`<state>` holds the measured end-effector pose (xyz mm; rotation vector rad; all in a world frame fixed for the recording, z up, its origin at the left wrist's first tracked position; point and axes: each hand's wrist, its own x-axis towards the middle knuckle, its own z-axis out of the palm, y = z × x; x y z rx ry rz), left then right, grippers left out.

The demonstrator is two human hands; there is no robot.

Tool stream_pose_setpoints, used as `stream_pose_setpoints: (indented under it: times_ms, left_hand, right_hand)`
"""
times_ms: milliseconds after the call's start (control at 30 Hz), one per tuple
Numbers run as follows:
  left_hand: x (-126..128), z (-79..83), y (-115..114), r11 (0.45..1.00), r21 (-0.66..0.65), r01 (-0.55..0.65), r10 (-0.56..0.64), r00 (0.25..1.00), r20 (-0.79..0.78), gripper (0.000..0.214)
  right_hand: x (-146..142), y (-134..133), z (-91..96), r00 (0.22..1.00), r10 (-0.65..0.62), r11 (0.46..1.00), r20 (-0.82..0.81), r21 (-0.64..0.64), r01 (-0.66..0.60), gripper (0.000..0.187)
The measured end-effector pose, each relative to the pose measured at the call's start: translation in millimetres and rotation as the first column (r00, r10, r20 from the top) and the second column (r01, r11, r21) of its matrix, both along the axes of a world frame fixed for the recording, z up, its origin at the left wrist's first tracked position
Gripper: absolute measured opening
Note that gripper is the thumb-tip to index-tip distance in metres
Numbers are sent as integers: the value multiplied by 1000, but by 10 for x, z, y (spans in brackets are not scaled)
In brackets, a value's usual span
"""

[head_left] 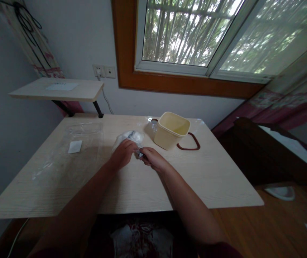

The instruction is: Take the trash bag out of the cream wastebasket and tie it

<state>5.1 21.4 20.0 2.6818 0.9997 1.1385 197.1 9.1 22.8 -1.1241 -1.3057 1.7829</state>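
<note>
2 hands together — L hand [123,154], R hand [154,159] closed on small silver item [139,153] — pale wood desk [204,182], window [188,36] beyond.

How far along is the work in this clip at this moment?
Looks done: the cream plastic tub stands upright on the desk. In hand: the left hand and right hand both grip a small silvery piece. Left: the crumpled white plastic bag lies bunched by the left hand; a white card lies on clear film.
</note>
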Motion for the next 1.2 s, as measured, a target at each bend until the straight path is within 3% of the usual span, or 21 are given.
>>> stream_pose_setpoints:
  times_ms: [200, 367, 533, 667, 800, 900, 1033, 1200]
  left_hand:
    - [7, 67, -30, 997, -14, -78, 79, 996, 38, 20]
    - [-27, 54, -3, 992, -47, -121, 126, 984, 129, 14]
    - [-34, 16, 20, 977, -180, -111, 155, 954, 256, 3]
    - [-5, 3, 17, 964, -245, -107, 202, 891, 406, 24]
    - [-25, 15, -29, 918, -383, -105, 273, 868, 414, 19]
    - [-33, 16, -67, 875, -483, -33, 203, 931, 305, 18]
    - [29, -31, -68, 880, -465, 97, 47, 956, 288, 18]
    - [81, -125, -25, 821, -559, 117, 107, 930, 353, 20]
  right_hand:
    - [29, -6, 6, 998, 24, 999, -60, -25, -25, 30]
    - [88, -11, -5, 963, 43, 997, -266, -48, -57, 32]
    - [138, -17, 4, 922, 14, 991, -387, -115, -63, 34]
    - [117, -20, 17, 901, -36, 989, -432, -145, -29, 34]
    - [80, -19, 17, 883, -78, 989, -462, -146, 11, 33]
    - [71, -16, 4, 876, -87, 989, -475, -144, 20, 32]
    - [78, -13, -20, 875, -81, 991, -477, -135, 18, 30]
    - [82, -9, -32, 879, -74, 991, -470, -130, 14, 32]
